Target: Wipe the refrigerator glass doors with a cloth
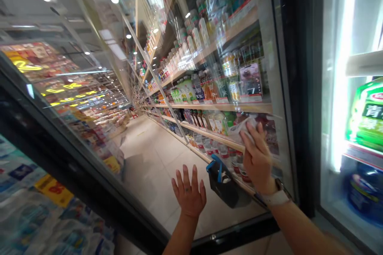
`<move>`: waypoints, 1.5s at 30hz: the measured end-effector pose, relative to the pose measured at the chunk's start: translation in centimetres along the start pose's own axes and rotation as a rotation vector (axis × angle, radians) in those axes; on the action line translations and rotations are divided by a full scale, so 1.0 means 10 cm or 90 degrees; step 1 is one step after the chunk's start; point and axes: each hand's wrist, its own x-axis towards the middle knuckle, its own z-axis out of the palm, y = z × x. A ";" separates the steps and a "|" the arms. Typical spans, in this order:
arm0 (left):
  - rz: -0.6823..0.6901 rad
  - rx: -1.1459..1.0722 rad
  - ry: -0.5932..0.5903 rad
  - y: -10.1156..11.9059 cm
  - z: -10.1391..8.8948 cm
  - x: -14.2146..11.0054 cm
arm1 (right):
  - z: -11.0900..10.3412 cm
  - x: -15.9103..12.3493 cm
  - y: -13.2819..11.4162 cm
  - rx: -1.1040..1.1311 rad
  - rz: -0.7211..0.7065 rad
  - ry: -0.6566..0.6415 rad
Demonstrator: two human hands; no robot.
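A glass door with a dark frame [236, 232] stands tilted across the view. My right hand [257, 161], with a watch and a pale band at the wrist, presses a whitish cloth [239, 130] against the pane; part of the cloth is hidden under the fingers. Lower and to the left, my left hand [189, 195] is spread with its fingers apart, palm toward the glass. It seems to rest on the pane and holds nothing. Shelves of bottled drinks [209, 87] show in the glass, mixed with reflections.
A dark bag with blue handles [223, 183] appears low in the glass, on the floor. At the right is a lit cooler with a green pack [366, 115] and a blue one [365, 191]. Wrapped goods with a yellow price sign [54, 189] are at the lower left.
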 end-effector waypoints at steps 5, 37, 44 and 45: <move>0.005 -0.012 0.008 -0.02 0.03 0.01 | 0.05 -0.11 0.02 0.019 -0.007 0.006; 0.007 0.023 -0.011 0.01 -0.06 -0.01 | 0.15 -0.21 -0.55 0.052 -0.051 -0.141; -0.001 0.017 -0.002 0.05 -0.12 0.03 | 0.21 -0.26 -0.59 0.066 -0.039 -0.093; -0.003 0.013 0.001 0.05 -0.12 0.03 | 0.21 -0.30 -0.58 0.062 -0.044 -0.101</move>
